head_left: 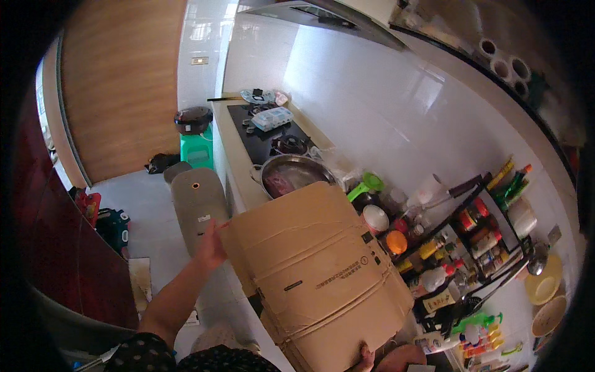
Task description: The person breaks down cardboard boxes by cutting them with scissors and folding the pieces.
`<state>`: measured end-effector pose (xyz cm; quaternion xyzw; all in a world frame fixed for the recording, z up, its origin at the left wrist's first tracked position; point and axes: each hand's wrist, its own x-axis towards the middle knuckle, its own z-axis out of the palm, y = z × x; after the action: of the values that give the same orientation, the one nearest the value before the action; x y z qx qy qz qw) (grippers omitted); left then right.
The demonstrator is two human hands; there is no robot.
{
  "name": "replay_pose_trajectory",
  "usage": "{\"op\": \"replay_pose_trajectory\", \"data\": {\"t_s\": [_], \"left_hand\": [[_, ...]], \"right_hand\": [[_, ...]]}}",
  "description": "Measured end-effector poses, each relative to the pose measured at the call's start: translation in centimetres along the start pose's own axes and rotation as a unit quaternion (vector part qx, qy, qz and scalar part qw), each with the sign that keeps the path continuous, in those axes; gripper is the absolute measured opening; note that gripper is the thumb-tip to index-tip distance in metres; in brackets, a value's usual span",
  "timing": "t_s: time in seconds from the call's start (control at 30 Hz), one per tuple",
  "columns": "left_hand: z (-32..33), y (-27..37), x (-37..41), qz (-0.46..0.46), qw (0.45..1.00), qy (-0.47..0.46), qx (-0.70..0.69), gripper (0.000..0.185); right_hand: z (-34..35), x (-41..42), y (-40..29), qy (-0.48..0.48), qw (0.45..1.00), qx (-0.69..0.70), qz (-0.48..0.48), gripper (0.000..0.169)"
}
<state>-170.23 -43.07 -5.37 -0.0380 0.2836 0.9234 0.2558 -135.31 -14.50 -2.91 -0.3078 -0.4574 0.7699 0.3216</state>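
Observation:
A large flattened cardboard box [320,274] spans the space in front of me, with printed marks and fold creases on its upper face. My left hand [213,246] grips its left edge near the far corner. At the near edge my right hand [366,358] is closed on the cardboard, its fingers partly out of sight. Just beyond the far edge stands a wide metal pan [309,169] with a dark red piece, possibly meat [279,185], inside. The cardboard covers part of the pan's near side and much of the counter.
A gas hob [241,121] with an egg carton [272,118] lies beyond. Right of the cardboard stand a green ladle [367,183] and a spice rack [481,232] with several bottles. A rice cooker [193,120] sits on a green stool [197,151]; a grey-brown board [197,204] is below.

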Motion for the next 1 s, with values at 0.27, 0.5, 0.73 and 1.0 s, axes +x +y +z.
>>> {"op": "replay_pose_trajectory", "data": {"t_s": [0.27,0.5,0.73,1.0], "left_hand": [[1.3,-2.0,12.9,-0.047,0.997,-0.062,0.013,0.04],[1.3,-2.5,23.8,-0.131,0.988,-0.05,0.07,0.037],[3.2,-5.7,25.4,-0.196,0.973,-0.023,0.123,0.034],[2.7,-5.7,24.8,-0.191,0.969,0.01,0.155,0.031]], "right_hand": [[7.1,3.4,0.5,0.042,0.998,0.052,0.005,0.043],[14.9,2.6,3.8,0.161,0.983,0.064,-0.057,0.03],[19.3,1.0,6.5,0.211,0.977,0.029,-0.027,0.038],[17.7,8.5,10.1,0.103,0.993,0.037,-0.044,0.042]]}}
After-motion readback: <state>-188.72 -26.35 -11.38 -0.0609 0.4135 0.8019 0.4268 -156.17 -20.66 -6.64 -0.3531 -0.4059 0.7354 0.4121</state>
